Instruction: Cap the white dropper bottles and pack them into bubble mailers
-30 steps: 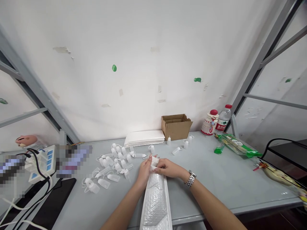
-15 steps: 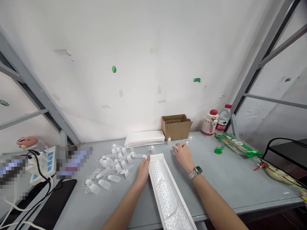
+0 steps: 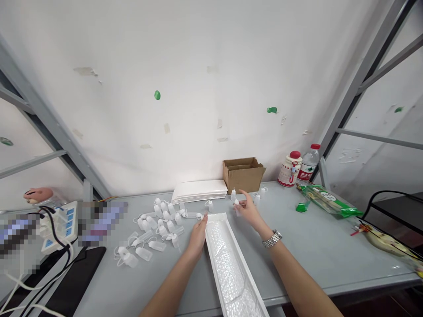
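My left hand [image 3: 198, 235] is closed on the upper left edge of a long white box [image 3: 226, 268], its inside lined with bubble wrap. My right hand [image 3: 248, 211] pinches a small translucent squeeze bottle [image 3: 237, 207] with a white cap, just past the far right corner of the box. Another such bottle [image 3: 233, 194] stands just behind that hand. Two more, one of them a capped bottle [image 3: 263, 192], are to its right. A single bottle [image 3: 210, 205] is upright beyond the box's far end. Several loose squeeze bottles [image 3: 158, 222] lie or stand left of my left hand.
A brown cardboard box [image 3: 243, 178] and a stack of white flat boards [image 3: 198, 191] sit against the wall. At right are a red-lidded jar [image 3: 289, 169], a water bottle [image 3: 309, 165] and a green plastic package [image 3: 330, 201]. A power strip [image 3: 61, 226] with cables is at left.
My right hand has lifted a small squeeze bottle from the table and rotated at the wrist, bringing it slightly left. My left hand stays on the long white box.
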Motion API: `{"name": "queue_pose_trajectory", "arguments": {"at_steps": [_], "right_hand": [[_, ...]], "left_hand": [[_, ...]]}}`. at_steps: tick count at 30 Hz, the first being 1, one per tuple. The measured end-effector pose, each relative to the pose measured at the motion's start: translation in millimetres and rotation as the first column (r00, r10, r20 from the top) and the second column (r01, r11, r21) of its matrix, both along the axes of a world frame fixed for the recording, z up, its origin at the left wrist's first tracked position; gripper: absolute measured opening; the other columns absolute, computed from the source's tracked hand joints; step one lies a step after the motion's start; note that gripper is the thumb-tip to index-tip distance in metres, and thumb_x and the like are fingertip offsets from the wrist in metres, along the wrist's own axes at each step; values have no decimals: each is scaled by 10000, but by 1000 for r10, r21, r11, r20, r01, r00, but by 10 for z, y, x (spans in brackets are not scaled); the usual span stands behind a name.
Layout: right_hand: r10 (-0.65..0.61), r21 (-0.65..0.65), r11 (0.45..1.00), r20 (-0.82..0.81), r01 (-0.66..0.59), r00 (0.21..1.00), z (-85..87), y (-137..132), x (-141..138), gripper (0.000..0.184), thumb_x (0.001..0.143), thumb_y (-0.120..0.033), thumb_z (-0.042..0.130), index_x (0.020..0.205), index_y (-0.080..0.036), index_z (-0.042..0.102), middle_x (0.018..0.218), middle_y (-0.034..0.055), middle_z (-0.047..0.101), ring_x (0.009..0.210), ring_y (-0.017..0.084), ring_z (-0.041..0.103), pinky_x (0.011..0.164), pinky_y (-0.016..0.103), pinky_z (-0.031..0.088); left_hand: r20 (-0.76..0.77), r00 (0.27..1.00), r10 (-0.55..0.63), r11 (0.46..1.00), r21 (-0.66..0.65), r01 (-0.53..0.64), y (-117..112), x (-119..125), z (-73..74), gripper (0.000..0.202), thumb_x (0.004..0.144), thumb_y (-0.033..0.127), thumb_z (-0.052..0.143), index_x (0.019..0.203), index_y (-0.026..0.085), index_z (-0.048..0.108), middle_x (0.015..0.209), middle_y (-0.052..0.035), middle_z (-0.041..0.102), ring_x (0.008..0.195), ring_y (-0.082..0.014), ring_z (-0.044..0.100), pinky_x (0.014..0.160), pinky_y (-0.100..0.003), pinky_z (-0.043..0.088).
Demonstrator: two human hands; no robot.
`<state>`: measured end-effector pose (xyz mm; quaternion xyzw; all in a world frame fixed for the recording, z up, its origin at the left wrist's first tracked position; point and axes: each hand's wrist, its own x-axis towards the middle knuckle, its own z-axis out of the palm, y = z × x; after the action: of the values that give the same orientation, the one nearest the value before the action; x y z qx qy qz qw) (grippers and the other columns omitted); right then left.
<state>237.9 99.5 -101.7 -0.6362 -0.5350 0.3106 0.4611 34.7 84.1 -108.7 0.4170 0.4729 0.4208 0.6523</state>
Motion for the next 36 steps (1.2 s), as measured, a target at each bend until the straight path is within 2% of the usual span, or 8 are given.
{"name": "queue_pose_trajectory", "arguments": {"at_steps": [3, 6, 13, 17, 23, 30, 33, 36], "right_hand": [[201, 156, 977, -471, -143, 859, 121, -52, -102, 503, 761, -343, 618, 1195, -267, 375, 895, 7, 582, 815, 197, 659, 805, 389, 498], [280, 244, 956, -570, -166, 773, 144, -135, -316, 473, 681, -387, 720, 1048, -281, 441, 878, -9, 580, 839, 200, 657, 805, 378, 491], [359, 179, 933, -434, -312, 826, -41, -191, -587, 446, 682, -397, 720, 1032, -248, 487, 822, -26, 540, 672, 138, 590, 640, 313, 495], [396, 170, 918, -339, -358, 853, 45, -201, -493, 401, 705, -388, 689, 1011, -231, 483, 733, -40, 548, 654, 147, 568, 637, 317, 480], [338, 182, 928, -48, -325, 940, 179, -278, -452, 300, 766, -266, 611, 1055, -239, 536, 836, -12, 605, 759, 153, 577, 756, 330, 464], [489, 5, 862, -275, -507, 828, 94, -217, -410, 394, 679, -338, 709, 1005, -214, 527, 778, -19, 615, 633, 154, 623, 601, 302, 495], [491, 72, 868, -269, -491, 829, 79, -216, -415, 351, 699, -291, 692, 993, -212, 519, 789, -14, 616, 672, 153, 620, 633, 300, 493], [402, 211, 903, -114, -374, 908, 98, -250, -428, 276, 763, -246, 619, 1020, -224, 520, 874, 6, 616, 794, 164, 609, 752, 332, 483]], "left_hand": [[7, 1000, -9, 1000, -7, 9, -11, 19, 19, 583, 669, 670, 577, 842, 126, 696, 927, -151, 721, 1038, -335, 588, 872, -385, 418], [61, 998, -31, 999, 24, 30, -10, 50, 9, 571, 672, 650, 592, 864, 124, 699, 944, -148, 721, 1038, -328, 591, 893, -384, 408], [106, 994, -7, 999, 39, 3, -5, 84, -22, 576, 642, 642, 627, 873, 119, 696, 934, -143, 722, 1008, -323, 606, 896, -401, 411], [106, 994, -22, 999, 40, 18, -30, 85, 16, 569, 645, 642, 623, 865, 122, 695, 920, -133, 723, 974, -310, 617, 876, -384, 420], [36, 999, -16, 998, 61, 14, -38, 50, 43, 577, 659, 661, 591, 820, 117, 696, 852, -126, 724, 893, -299, 633, 823, -367, 432], [-39, 999, 30, 986, 163, -24, -37, 83, 29, 621, 627, 713, 565, 788, 128, 694, 780, -96, 720, 791, -265, 624, 741, -339, 437], [-38, 999, 21, 988, 152, -15, -48, 88, 51, 615, 627, 708, 571, 792, 128, 694, 765, -91, 717, 776, -263, 623, 737, -339, 435], [21, 1000, -9, 998, 69, 7, -53, 69, 52, 605, 630, 700, 576, 785, 126, 688, 755, -97, 712, 764, -271, 630, 721, -343, 435]]}}
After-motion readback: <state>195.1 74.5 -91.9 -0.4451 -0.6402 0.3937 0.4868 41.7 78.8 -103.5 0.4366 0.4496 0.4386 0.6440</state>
